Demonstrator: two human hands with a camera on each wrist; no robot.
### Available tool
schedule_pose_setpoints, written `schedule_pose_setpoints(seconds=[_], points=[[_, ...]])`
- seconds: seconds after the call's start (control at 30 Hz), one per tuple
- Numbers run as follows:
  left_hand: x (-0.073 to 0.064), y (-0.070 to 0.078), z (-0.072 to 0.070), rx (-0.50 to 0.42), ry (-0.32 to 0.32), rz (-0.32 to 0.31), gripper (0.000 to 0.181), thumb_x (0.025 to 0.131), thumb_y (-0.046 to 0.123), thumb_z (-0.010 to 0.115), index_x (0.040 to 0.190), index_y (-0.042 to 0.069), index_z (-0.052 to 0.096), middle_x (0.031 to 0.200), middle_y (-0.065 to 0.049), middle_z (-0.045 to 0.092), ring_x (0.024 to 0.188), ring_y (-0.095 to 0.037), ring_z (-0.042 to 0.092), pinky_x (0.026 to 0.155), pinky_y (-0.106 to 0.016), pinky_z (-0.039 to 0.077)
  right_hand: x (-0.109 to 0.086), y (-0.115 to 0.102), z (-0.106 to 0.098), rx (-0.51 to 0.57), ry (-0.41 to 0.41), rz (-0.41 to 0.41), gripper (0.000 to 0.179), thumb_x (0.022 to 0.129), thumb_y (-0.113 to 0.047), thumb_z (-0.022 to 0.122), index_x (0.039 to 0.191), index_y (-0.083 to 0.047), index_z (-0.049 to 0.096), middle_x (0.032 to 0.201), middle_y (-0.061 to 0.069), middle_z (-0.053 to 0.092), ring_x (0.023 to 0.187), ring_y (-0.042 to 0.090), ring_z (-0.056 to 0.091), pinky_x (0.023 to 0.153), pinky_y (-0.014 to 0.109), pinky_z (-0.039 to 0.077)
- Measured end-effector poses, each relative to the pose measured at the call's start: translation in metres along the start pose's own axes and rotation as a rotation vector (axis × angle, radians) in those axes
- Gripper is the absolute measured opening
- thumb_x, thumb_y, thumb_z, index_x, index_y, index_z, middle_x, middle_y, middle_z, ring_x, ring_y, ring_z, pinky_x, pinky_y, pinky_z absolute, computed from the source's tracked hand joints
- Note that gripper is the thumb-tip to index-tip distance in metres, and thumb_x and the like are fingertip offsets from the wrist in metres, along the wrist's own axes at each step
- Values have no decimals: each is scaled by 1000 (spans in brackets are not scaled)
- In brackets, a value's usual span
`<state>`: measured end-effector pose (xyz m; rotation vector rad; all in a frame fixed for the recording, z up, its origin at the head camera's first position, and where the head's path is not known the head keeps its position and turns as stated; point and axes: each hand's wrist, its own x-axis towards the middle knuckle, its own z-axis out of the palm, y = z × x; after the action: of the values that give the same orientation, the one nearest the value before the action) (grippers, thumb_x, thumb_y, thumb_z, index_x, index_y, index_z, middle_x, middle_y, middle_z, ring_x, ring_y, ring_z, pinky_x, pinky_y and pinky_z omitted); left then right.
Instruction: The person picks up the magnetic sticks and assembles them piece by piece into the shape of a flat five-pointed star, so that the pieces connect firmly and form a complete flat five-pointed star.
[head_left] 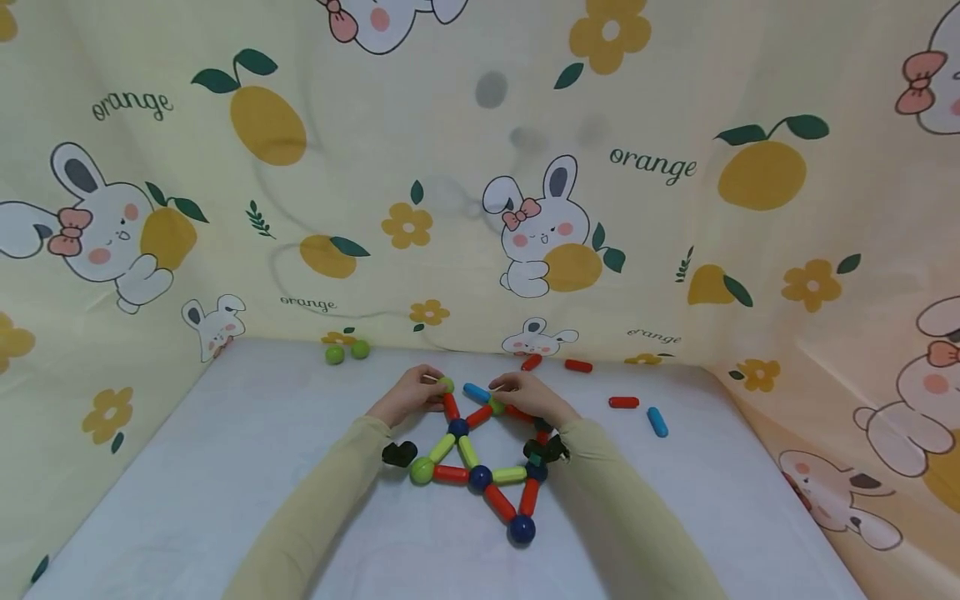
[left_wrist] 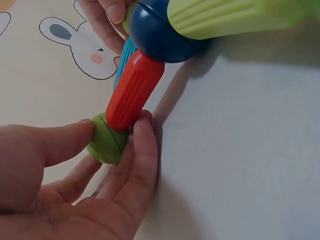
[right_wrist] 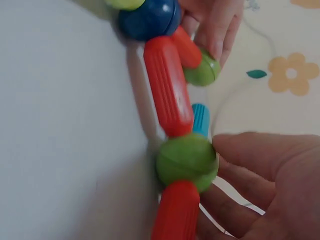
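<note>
A flat frame of magnetic balls and rods lies on the table in the head view, with red rods (head_left: 451, 474), yellow-green rods (head_left: 508, 475) and dark blue balls (head_left: 480, 477). At its far left corner, my left hand (head_left: 408, 397) pinches a green ball (left_wrist: 105, 144) on the end of a red rod (left_wrist: 135, 90). My right hand (head_left: 536, 395) holds another green ball (right_wrist: 186, 162) between thumb and fingers, at a joint between two red rods. From that ball a blue rod (head_left: 476, 392) points toward the left hand's ball; its free end stands apart from it.
Two loose green balls (head_left: 347, 352) lie at the back left. Several red rods (head_left: 623, 402) and one blue rod (head_left: 657, 422) are scattered at the back right. A printed cloth (head_left: 450, 167) rises behind the white tabletop (head_left: 225, 467).
</note>
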<state>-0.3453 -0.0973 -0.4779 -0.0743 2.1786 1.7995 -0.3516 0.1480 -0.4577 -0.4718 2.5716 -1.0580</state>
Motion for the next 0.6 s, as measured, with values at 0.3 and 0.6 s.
schedule_pose_setpoints(seconds=[0.3, 0.6], points=[[0, 0, -4, 10, -16, -4, 31, 96, 7, 56, 125, -2, 51, 116, -21, 56, 86, -23, 64, 75, -32, 56, 7, -7, 7, 69, 7, 56, 25, 95, -17, 59, 117, -10, 68, 113, 4, 64, 103, 21, 53, 97, 42, 42], [0, 1, 0, 55, -2, 16, 30, 95, 9, 58, 124, -1, 54, 115, -18, 59, 81, -21, 63, 72, -30, 56, 9, -6, 8, 126, -24, 50, 24, 95, -17, 61, 117, -13, 69, 113, 1, 64, 104, 22, 52, 98, 44, 40]])
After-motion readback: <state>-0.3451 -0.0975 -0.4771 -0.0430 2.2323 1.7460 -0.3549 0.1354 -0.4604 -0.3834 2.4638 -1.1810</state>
